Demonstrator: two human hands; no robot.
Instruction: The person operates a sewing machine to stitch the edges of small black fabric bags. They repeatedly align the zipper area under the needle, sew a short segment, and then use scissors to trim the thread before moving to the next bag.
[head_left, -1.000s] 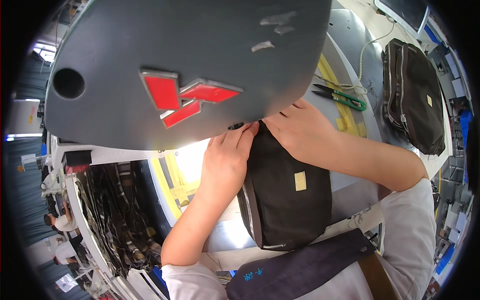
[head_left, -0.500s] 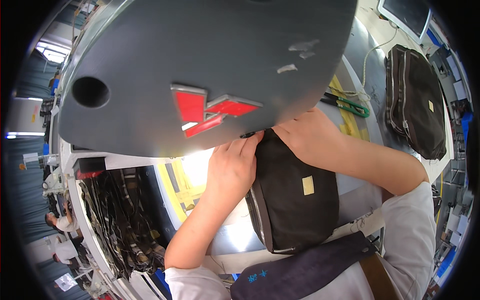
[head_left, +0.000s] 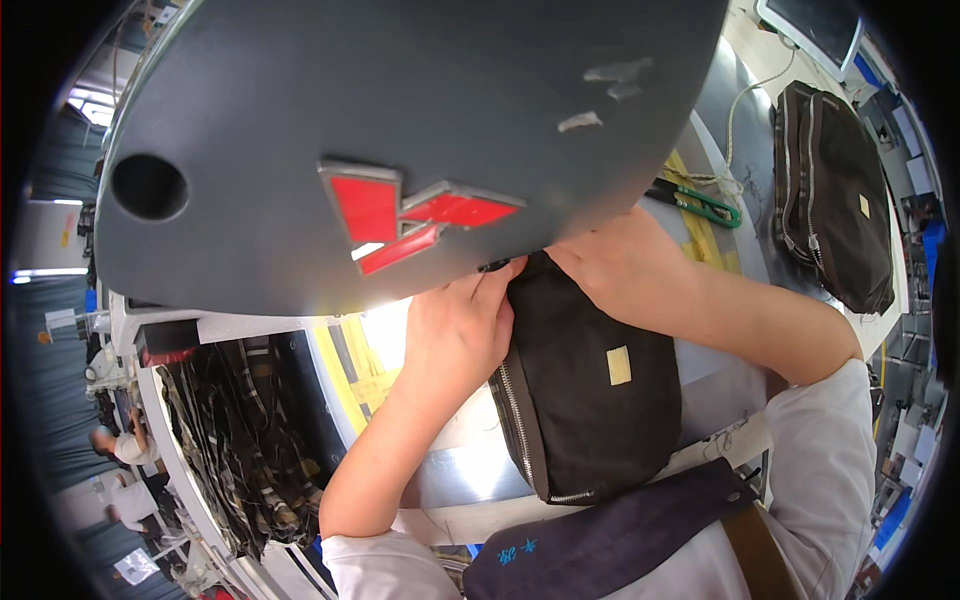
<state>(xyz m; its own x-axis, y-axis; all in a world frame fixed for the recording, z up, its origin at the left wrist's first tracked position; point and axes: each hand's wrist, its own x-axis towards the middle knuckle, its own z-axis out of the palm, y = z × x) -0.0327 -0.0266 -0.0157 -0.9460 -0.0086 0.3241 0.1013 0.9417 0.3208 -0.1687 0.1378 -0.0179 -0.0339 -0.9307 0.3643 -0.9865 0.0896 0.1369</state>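
Left hand edged left; bag end between it and right fingers; grip unclear

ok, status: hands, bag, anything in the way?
Left hand and right hand at far end of dark bag; grip partly hidden. Zipper along its left side. Grey machine housing blocks view.

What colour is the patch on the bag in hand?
The patch is pale yellow; it shows best in the head view.

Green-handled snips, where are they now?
Head view, right of centre: the green-handled snips lie across yellow tape, beyond the right hand, beside the pale twisted cord.
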